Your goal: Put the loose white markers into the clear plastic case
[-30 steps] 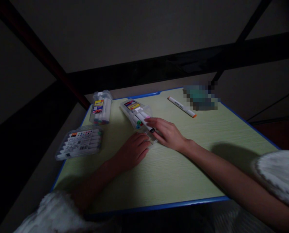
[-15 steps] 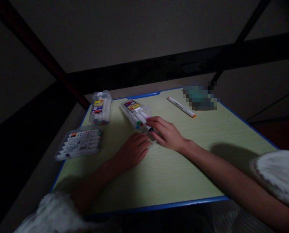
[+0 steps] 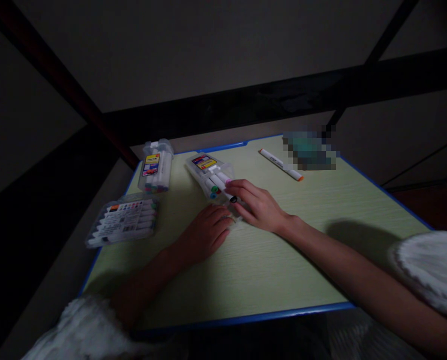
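A clear plastic marker case [image 3: 198, 172] lies tilted on the table, its near end open. White markers with green, blue, red and pink ends show in that opening. My right hand [image 3: 263, 207] pinches a white marker with a black end [image 3: 229, 194] at the mouth of the case. Close beside it, my left hand [image 3: 208, 231] has its fingers curled on the clear flap of the case, just below the marker ends. Part of the flap is hidden under those fingers.
A second marker case [image 3: 156, 170] stands at the back left. Another flat pack of markers [image 3: 123, 222] overhangs the table's left edge. An orange-ended marker [image 3: 279, 164] lies at the back right, near a blurred greenish thing [image 3: 309, 151]. Blue edging [image 3: 268, 316] rims the table.
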The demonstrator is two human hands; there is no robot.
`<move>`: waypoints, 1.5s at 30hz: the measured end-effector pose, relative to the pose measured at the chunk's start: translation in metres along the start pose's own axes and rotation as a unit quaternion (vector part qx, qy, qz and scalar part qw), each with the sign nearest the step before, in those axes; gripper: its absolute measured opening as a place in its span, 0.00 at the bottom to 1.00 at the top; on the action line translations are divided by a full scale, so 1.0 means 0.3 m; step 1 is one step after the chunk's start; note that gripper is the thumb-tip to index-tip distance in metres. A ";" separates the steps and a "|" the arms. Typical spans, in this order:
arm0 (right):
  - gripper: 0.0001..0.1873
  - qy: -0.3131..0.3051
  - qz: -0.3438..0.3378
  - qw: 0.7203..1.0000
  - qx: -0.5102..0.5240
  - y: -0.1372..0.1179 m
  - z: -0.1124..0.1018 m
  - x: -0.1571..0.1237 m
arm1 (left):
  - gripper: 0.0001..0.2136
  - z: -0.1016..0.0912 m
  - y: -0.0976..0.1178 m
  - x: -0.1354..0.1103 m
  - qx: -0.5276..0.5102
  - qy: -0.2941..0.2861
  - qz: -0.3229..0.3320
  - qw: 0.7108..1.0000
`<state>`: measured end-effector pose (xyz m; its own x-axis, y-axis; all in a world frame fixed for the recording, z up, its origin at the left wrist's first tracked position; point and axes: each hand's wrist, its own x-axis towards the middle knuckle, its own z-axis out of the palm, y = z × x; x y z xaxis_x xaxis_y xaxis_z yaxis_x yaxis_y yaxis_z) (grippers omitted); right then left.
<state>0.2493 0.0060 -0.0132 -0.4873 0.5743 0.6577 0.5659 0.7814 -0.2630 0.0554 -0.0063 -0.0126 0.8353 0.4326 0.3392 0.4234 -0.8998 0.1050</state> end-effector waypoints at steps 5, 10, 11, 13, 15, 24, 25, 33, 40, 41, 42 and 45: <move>0.15 -0.006 0.006 1.000 0.000 0.003 0.004 -0.003 | 0.09 0.007 -0.003 -0.003 0.002 0.004 0.001 1.000; 0.15 -0.003 0.001 1.000 0.005 0.006 0.005 -0.005 | 0.09 0.009 -0.003 -0.003 0.009 0.003 0.002 1.000; 0.15 -0.005 0.001 1.000 0.003 0.006 0.004 -0.005 | 0.08 0.008 -0.003 -0.003 0.009 0.004 0.003 1.000; 0.15 -0.010 0.002 1.000 -0.003 0.006 0.002 -0.004 | 0.09 0.008 -0.002 -0.001 0.008 0.006 0.007 1.000; 0.15 -0.013 0.002 1.000 -0.006 0.006 0.001 -0.003 | 0.09 0.009 -0.002 0.000 0.008 0.009 0.008 1.000; 0.16 -0.032 0.022 0.999 -0.006 0.001 0.001 -0.002 | 0.09 0.011 -0.004 0.000 0.010 0.004 0.005 1.000; 0.16 -0.034 0.023 0.999 -0.006 0.000 0.001 -0.002 | 0.09 0.010 -0.004 0.001 0.010 0.003 0.006 1.000; 0.16 -0.040 0.030 0.999 -0.004 -0.003 0.001 -0.002 | 0.09 0.011 -0.004 0.000 0.015 0.011 0.011 1.000; 0.17 -0.044 0.037 0.998 -0.009 0.000 0.004 -0.005 | 0.08 0.013 -0.003 -0.001 0.013 0.007 0.007 1.000; 0.17 -0.045 0.039 0.998 -0.009 -0.001 0.004 -0.005 | 0.08 0.013 -0.004 0.000 0.013 0.007 0.007 1.000; 0.17 -0.045 0.040 0.998 -0.008 -0.001 0.005 -0.005 | 0.08 0.014 -0.004 0.000 0.014 0.007 0.007 1.000; 0.17 -0.049 0.041 0.998 -0.005 -0.001 0.006 -0.004 | 0.08 0.016 -0.006 0.000 0.013 0.006 0.006 1.000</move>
<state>0.2486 0.0053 -0.0152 -0.5013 0.6576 0.5623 0.6134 0.7285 -0.3050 0.0562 -0.0044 -0.0173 0.8358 0.4214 0.3518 0.4230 -0.9029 0.0765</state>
